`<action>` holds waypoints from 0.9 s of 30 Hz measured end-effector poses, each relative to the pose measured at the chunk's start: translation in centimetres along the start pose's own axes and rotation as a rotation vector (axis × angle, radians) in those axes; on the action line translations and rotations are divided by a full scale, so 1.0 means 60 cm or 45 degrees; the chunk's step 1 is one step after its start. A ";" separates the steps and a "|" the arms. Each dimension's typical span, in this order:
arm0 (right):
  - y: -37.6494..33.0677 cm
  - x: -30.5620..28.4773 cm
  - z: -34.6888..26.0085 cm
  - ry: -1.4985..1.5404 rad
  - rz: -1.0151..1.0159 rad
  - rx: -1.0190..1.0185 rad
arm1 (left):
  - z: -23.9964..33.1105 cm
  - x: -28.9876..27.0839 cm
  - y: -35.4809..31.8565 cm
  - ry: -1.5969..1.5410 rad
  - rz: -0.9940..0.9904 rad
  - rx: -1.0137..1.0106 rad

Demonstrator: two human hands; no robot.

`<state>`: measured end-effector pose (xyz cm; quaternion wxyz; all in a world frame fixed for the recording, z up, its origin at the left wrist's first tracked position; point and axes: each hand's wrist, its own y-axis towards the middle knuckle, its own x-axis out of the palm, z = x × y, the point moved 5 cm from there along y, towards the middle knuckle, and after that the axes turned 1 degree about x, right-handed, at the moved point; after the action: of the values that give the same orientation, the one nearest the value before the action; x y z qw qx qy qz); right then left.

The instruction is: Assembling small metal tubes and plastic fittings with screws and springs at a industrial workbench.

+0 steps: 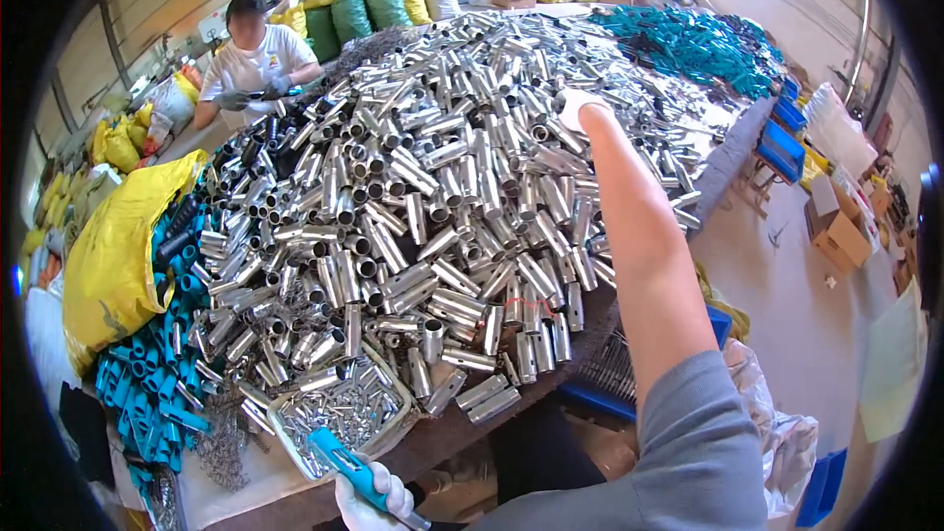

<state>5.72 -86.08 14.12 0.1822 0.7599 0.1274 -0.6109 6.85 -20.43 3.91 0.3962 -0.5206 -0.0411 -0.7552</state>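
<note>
My left hand (391, 494), in a white glove, is closed around a teal plastic handle (339, 460) at the lower edge of the view. A metal end shows below that hand. My right arm stretches far forward over a large heap of shiny metal tubes (457, 177). At its end my right hand (578, 110), also in a white glove, rests at the heap's far right part; its fingers are too small and hidden to read. Just beyond my left hand stands a pale plastic tray (405, 423) full of small screws and pins (344, 405).
A yellow sack (128, 256) lies at left over teal plastic handles (138, 383). More teal parts (698, 44) are heaped at far right. Across the table a person (258, 64) wearing gloves works. Blue bins (780, 149) and cardboard boxes (836, 226) stand at right.
</note>
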 end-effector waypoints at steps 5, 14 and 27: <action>-0.034 -0.037 -0.063 -0.315 -0.005 -0.027 | 0.003 -0.005 -0.010 0.097 0.073 0.038; -0.080 -0.091 -0.067 -0.418 0.144 -0.166 | -0.004 -0.020 -0.020 0.264 0.081 -0.062; -0.659 -0.077 -0.340 0.948 -0.889 -1.663 | 0.074 0.027 -0.019 1.924 -0.051 0.691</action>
<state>6.26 -41.49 17.66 0.3326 0.5703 0.7372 -0.1439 9.26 -18.43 7.65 0.4160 0.2468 0.0468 -0.8740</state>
